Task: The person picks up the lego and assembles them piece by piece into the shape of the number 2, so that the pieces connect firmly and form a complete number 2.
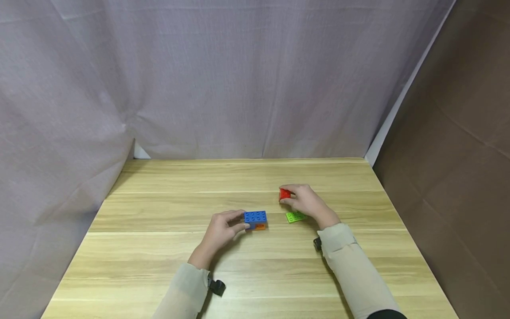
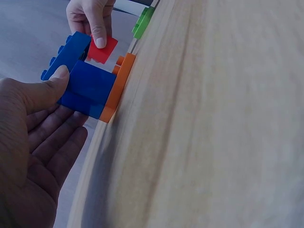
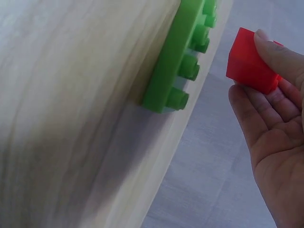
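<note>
My left hand (image 1: 221,227) pinches a small stack of building bricks between thumb and fingers. Blue bricks (image 2: 90,84) make up its upper part, the top one overhanging like a shelf. Under them an orange plate (image 2: 119,85) sits low at the tabletop, its studs bare on one end. My right hand (image 1: 306,200) holds a small red brick (image 3: 251,59) by thumb and fingertips, raised off the table and turned on its side. Close beneath that hand a green studded plate (image 1: 295,217) lies on the wood, partly covered by the hand in the head view.
The wooden table (image 1: 159,261) carries the bricks near its middle. A grey cloth (image 1: 199,88) hangs along its back and left, and a brown cloth (image 1: 458,155) borders the right side. Both wrists wear black camera straps (image 1: 217,287).
</note>
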`<state>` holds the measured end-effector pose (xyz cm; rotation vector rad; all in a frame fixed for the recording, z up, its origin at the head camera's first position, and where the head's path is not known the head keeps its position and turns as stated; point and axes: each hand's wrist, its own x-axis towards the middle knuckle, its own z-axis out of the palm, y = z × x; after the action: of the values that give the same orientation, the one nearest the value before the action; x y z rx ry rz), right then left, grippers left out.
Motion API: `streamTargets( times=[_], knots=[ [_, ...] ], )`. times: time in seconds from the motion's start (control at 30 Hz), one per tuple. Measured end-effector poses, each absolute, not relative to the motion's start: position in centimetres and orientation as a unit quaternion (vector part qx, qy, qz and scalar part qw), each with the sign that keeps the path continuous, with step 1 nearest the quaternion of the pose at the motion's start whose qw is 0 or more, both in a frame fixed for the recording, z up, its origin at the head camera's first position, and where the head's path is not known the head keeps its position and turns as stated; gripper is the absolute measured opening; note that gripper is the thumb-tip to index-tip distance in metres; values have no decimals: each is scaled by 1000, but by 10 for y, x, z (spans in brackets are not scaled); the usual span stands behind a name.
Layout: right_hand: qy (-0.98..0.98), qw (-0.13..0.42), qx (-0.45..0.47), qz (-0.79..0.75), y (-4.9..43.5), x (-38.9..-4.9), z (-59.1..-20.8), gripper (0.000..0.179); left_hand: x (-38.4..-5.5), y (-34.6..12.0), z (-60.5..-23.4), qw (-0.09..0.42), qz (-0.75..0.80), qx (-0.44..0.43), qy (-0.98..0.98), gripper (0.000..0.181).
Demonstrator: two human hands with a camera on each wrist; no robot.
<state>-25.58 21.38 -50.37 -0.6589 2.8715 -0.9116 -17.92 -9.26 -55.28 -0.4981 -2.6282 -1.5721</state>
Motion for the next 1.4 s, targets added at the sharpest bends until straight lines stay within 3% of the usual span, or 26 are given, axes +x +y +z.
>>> streamTargets(
  times=[0.53,1.4],
  knots=[
    [920,-4,-275,-280,195,-240,-476,46,-179,-93,-552,11,-489,-149,-859,50],
    [900,2,-325,-290,179,-225,-455,42,-179,-93,-551,14,-494,-153,-856,48]
  ],
)
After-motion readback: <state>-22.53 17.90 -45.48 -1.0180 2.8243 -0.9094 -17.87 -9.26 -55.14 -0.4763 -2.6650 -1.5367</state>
